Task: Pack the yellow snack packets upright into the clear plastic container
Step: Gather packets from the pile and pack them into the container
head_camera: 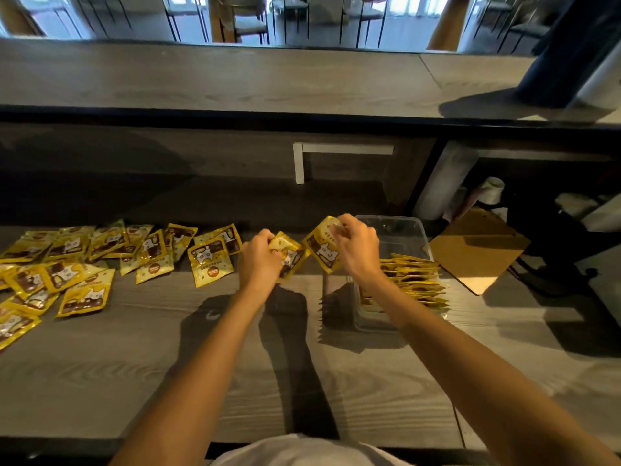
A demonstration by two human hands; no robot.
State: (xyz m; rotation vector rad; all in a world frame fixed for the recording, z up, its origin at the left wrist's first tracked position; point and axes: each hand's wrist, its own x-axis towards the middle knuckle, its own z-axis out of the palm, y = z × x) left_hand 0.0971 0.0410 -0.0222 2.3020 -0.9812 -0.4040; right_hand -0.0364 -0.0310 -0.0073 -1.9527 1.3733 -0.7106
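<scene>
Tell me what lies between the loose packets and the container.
In the head view, both hands: the left hand grips a packet, the right hand a second packet, beside the container. Below them the table is bare.

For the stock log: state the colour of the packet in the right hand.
The packet is yellow with brown and white print; head view.

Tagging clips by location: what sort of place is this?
Likely the staff side of a café counter: a raised grey wood-grain counter ledge stands above the lower grey worktop, with dark metal-framed chairs beyond.
</scene>
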